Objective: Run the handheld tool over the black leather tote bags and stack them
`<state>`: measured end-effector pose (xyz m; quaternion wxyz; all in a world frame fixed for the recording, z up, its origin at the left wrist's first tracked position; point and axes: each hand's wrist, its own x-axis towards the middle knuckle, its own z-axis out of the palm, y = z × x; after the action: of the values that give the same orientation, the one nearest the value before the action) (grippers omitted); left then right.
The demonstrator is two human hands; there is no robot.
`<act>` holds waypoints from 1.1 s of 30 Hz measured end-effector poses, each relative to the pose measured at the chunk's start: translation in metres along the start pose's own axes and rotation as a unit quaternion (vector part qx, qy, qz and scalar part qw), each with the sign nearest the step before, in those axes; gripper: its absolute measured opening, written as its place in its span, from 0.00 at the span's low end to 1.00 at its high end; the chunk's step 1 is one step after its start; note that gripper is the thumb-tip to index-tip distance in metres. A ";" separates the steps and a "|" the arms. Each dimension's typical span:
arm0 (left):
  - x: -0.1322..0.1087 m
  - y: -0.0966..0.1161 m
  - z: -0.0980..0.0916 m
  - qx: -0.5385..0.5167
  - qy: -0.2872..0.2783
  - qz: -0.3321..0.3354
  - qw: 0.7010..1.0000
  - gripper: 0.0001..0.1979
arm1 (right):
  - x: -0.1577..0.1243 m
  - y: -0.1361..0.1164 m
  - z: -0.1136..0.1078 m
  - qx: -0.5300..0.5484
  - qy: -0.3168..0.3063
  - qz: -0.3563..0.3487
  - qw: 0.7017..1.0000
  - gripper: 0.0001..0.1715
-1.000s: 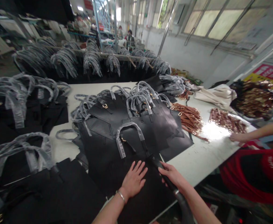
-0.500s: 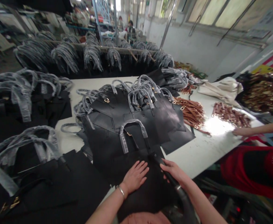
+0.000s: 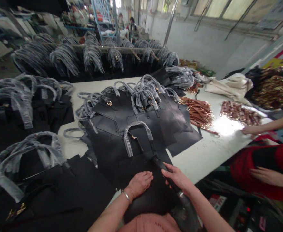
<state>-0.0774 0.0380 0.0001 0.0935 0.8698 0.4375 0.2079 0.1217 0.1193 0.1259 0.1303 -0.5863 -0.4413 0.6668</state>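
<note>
Black leather totes [image 3: 112, 111] lie stacked on the white counter [image 3: 199, 164], their handles sleeved in clear film. The left hand [image 3: 140, 184], a metal bangle [image 3: 125, 194] at its wrist, rests palm-down on the top bag [image 3: 153, 206], fingers flat and pressed together. The right arm reaches in from the near edge, and the right hand [image 3: 176, 178] has its fingers curled around a thick black strap [image 3: 159, 163]. Farther along, a co-worker's hand [image 3: 249, 130] lies near a heap of tan straps with gold buckles [image 3: 239, 113].
</note>
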 end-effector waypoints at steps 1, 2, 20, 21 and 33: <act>0.000 0.001 -0.002 0.001 -0.001 0.002 1.000 0.15 | -0.003 0.003 -0.002 0.003 0.001 0.005 1.000 0.29; 0.001 0.001 -0.003 0.000 -0.003 0.003 1.000 0.15 | -0.003 0.004 -0.003 0.005 0.005 0.008 1.000 0.29; -0.002 -0.003 0.002 -0.028 -0.018 -0.009 0.999 0.15 | 0.019 -0.016 -0.009 0.043 0.022 0.035 0.998 0.20; -0.002 -0.004 0.001 -0.030 -0.017 -0.012 0.999 0.15 | 0.020 -0.016 -0.010 0.045 0.021 0.038 0.998 0.20; 0.001 -0.002 -0.001 -0.034 -0.025 -0.020 0.999 0.16 | 0.019 -0.007 -0.004 0.016 0.017 0.025 0.999 0.28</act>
<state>-0.0795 0.0399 0.0007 0.1378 0.8620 0.4454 0.1989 0.1178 0.1385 0.1190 0.1301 -0.6064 -0.4132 0.6668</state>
